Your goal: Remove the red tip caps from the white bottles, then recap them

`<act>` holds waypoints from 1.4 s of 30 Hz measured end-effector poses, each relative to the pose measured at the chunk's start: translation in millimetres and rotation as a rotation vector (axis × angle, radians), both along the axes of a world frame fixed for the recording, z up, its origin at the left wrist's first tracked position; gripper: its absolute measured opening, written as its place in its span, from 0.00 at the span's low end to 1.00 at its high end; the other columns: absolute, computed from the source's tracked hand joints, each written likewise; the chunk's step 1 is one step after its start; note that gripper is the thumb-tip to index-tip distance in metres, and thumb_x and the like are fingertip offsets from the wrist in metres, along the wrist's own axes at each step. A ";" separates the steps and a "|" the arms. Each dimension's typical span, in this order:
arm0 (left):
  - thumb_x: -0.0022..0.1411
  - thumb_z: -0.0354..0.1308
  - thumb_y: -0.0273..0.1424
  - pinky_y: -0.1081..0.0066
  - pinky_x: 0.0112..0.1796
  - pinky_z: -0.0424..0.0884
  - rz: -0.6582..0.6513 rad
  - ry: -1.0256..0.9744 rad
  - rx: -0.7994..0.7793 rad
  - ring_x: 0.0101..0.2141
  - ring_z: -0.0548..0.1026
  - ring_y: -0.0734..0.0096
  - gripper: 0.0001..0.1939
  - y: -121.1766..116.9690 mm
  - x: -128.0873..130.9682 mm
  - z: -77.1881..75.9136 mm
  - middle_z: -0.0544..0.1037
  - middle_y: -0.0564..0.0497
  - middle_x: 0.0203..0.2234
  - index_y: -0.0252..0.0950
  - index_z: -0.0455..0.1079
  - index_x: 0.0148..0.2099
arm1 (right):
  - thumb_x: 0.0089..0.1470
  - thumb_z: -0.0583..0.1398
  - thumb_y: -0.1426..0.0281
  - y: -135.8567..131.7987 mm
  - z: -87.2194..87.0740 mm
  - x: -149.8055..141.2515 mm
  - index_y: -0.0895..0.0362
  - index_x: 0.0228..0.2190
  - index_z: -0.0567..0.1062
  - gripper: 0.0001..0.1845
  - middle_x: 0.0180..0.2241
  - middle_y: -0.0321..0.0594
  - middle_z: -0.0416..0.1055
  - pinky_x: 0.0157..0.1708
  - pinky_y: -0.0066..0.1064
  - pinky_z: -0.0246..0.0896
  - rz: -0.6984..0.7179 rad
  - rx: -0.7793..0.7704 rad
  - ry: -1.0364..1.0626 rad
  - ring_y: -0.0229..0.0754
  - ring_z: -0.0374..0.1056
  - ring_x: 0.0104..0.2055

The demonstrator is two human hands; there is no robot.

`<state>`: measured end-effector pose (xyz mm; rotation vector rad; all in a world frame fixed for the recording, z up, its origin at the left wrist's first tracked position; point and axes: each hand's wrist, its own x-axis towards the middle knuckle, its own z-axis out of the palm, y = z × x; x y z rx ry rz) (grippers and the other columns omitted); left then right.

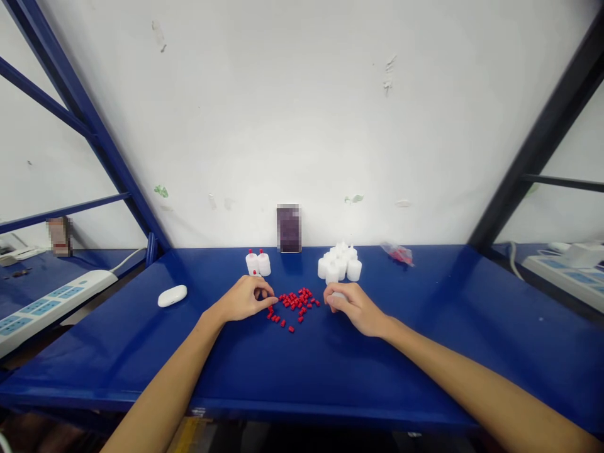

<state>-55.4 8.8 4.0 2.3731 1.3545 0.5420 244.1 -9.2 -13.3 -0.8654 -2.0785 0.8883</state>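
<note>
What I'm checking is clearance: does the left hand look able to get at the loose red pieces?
Probably yes: the left hand is at the left edge of the red pieces, with nothing visible in between.

A flat, glossy blue tabletop (264, 371) stretches across the view, its back edge along a pale wall. On its left side lies a smooth, white, rounded oblong case (172, 296). Near the back, left of centre, stand small white cylindrical bottles with red tips (264, 265) (two are plain to see, a third mostly hidden). At the middle is a loose scatter of tiny red caps (296, 299). Right of centre, plain white bottles with pointed tops (338, 263) crowd together; farther right rests a clear plastic bag holding red pieces (399, 253).
</note>
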 end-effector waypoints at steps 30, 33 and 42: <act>0.60 0.58 0.38 0.73 0.34 0.65 -0.060 0.037 0.047 0.31 0.71 0.71 0.11 3.4 -2.4 -3.4 0.77 0.51 0.32 0.39 0.77 0.38 | 0.62 0.52 0.62 0.9 -0.1 0.3 0.58 0.27 0.71 0.17 0.23 0.34 0.68 0.30 0.28 0.55 0.001 0.031 -0.055 0.36 0.63 0.26; 0.60 0.59 0.40 0.73 0.33 0.65 -0.066 0.028 0.038 0.30 0.70 0.72 0.12 2.3 -0.8 -2.2 0.76 0.50 0.32 0.39 0.78 0.37 | 0.62 0.53 0.62 1.4 -0.5 0.1 0.58 0.27 0.71 0.16 0.23 0.34 0.68 0.30 0.27 0.55 0.004 0.030 -0.051 0.37 0.63 0.26; 0.62 0.57 0.42 0.74 0.32 0.65 -0.100 -0.010 0.013 0.31 0.70 0.72 0.14 3.8 -0.1 -3.6 0.76 0.49 0.34 0.40 0.79 0.40 | 0.62 0.53 0.62 3.1 -2.7 0.4 0.58 0.28 0.72 0.16 0.22 0.33 0.67 0.29 0.27 0.55 -0.012 0.038 -0.044 0.36 0.62 0.25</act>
